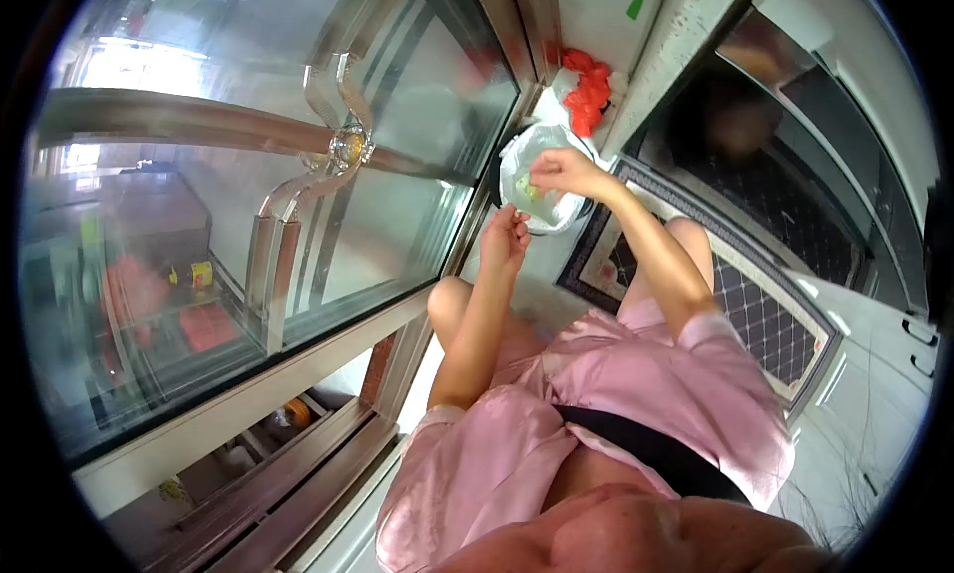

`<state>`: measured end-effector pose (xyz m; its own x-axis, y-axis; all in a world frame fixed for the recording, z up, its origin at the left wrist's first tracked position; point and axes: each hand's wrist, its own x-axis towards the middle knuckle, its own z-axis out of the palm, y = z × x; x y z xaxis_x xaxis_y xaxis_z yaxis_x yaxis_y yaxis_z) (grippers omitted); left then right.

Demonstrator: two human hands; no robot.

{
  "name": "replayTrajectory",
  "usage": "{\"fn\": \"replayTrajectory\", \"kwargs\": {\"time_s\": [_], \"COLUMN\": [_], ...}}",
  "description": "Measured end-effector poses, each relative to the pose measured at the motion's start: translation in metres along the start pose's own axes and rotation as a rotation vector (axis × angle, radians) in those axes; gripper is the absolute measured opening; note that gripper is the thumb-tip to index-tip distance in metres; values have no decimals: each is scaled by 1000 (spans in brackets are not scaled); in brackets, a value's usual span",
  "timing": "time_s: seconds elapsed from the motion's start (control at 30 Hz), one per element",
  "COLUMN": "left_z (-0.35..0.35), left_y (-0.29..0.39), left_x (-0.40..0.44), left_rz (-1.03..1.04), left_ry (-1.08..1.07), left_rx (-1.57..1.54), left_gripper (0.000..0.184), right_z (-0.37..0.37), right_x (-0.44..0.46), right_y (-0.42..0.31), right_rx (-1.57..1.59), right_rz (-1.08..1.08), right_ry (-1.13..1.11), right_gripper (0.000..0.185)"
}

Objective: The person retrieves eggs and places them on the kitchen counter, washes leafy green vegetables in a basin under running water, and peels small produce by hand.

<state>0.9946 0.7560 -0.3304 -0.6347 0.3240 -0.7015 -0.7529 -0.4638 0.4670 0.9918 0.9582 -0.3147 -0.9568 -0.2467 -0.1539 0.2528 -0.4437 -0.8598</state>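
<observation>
A round bin (574, 211) with a white plastic liner stands on the floor in front of me, with some pale green scraps (528, 186) inside it. My right hand (566, 172) is over the bin's opening, its fingers bent together near the scraps; whatever it may hold is too small to make out. At the bin's near left edge is my left hand (506, 234), fingers curled and thumb pressed to the fingertips. Anything in that pinch is too small to name.
Left of me is a glass door (397, 235) with a metal frame and curved handle. Red plastic bags (587, 91) lie behind the bin. A dark patterned mat (760, 320) and a glossy black appliance front (765, 146) are at the right.
</observation>
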Motion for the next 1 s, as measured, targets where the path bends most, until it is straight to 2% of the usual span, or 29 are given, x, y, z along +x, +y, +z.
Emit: {"fn": "replayTrajectory", "kwargs": {"time_s": [0.07, 0.1, 0.13, 0.2, 0.23, 0.33, 0.43, 0.53, 0.6, 0.63, 0.7, 0.77, 0.8, 0.87, 0.9, 1.0], "left_z": [-7, 0, 13, 28, 39, 66, 99, 115, 130, 137, 144, 146, 156, 167, 176, 211], "left_y": [8, 12, 21, 27, 35, 61, 79, 87, 95, 100, 91, 103, 103, 105, 99, 88], "left_x": [-12, -18, -34, -68, -83, -127, -170, -203, -232, -246, -287, -302, -314, -343, -355, -373], "left_rz": [-1, -21, -49, -59, -88, -128, -121, -153, -181, -188, -225, -233, -250, -251, -276, -326], "left_ry": [13, 19, 46, 30, 28, -3, -20, -9, -43, 16, 73, 45, 14, -40, -74, -144], "left_rx": [39, 34, 27, 56, 61, 55, 87, 69, 99, 89, 97, 125, 142, 114, 147, 296], "left_gripper": [12, 10, 9, 8, 9, 11, 9, 10, 12, 11, 10, 9, 9, 10, 10, 13], "right_z": [-23, 16, 13, 37, 50, 77, 104, 129, 138, 142, 149, 156, 162, 177, 179, 144], "right_x": [17, 8, 11, -9, -17, -28, -30, -24, -23, -24, -51, -66, -85, -127, -153, -217], "right_y": [46, -14, -27, -82, -109, -154, -178, -182, -186, -197, -208, -177, -196, -246, -257, -235], "right_rx": [-1101, -510, -329, 147, 249, 311, 329, 400, 425, 425, -960, -1013, -1272, -1096, -1024, -1017], "right_rz": [-272, 246, 172, 216, 196, 147, 72, 1, 13, -18, 507, 131, 6, -9, -51, 84], "right_ry": [294, 416, 318, 157, 69, 18, 119, 228, 169, 193, 181, 580, 460, 465, 536, 579], "right_gripper": [20, 25, 25, 22, 18, 17, 15, 18, 27, 27, 58, 56, 53, 44, 35, 31]}}
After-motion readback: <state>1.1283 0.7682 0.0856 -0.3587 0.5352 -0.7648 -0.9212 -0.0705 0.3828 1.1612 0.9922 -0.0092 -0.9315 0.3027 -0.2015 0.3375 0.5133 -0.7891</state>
